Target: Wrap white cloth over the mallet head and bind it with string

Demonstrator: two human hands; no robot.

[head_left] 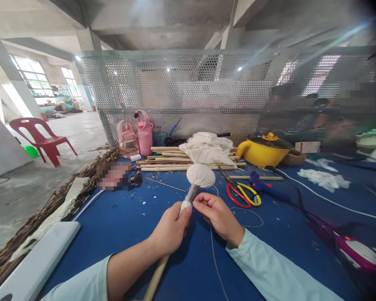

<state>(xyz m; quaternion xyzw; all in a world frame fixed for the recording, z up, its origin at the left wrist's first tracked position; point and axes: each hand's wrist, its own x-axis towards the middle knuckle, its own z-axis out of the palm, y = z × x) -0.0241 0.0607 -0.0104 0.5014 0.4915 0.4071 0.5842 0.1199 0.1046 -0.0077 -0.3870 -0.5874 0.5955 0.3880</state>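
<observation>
My left hand (171, 229) is closed round a wooden stick (156, 278) whose top end carries a white cloth-wrapped ball (201, 175). The stick points up and away from me over the blue table (119, 225). My right hand (217, 216) is curled just to the right of the stick's neck, fingers pinched near the wrapping. A thin grey thread (213, 255) runs down from that hand across the table toward me.
Behind lie several wooden sticks (163, 161), a heap of white cloth (208, 150), red and yellow scissors (242, 194), a blue glue gun (265, 188), a yellow pot (265, 151), pink bottles (144, 133) and a perforated metal screen (181, 92). A white board (37, 261) sits left.
</observation>
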